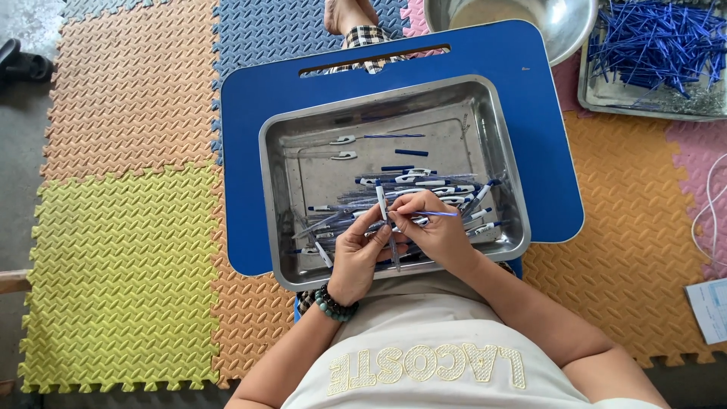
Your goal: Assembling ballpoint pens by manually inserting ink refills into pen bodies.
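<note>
Floor here is covered in those interlocking foam mats (129,250), orange, yellow, blue and pink squares, with bare grey concrete showing along the far left edge. Sitting on the mats is a small blue table (250,113) with a slot handle cut near its far side, and that table is pretty much the centre of everything.

On top of the table sits a rectangular steel tray (284,151), taking up most of the surface. The near half of the tray has a loose heap of blue and white pen parts (435,185), barrels and clips all jumbled together, while the far left part of the tray only has two white clips (342,148) lying apart from the heap.

Both hands are over the near edge of the tray, close together and touching. The left hand (356,254) is curled around a pen barrel (383,208), which stands roughly upright between the fingers; there's a dark bead bracelet (331,305) on that wrist. The right hand (435,231) is pinched shut on a thin blue refill (435,214) that lies sideways, one end meeting the barrel.

Beyond the table, to its far right, there's a round steel bowl (564,26), and just beside that a second steel tray (594,95) piled with loose blue refills (655,42). A white cable (708,204) trails on the mat well right of the table.
</note>
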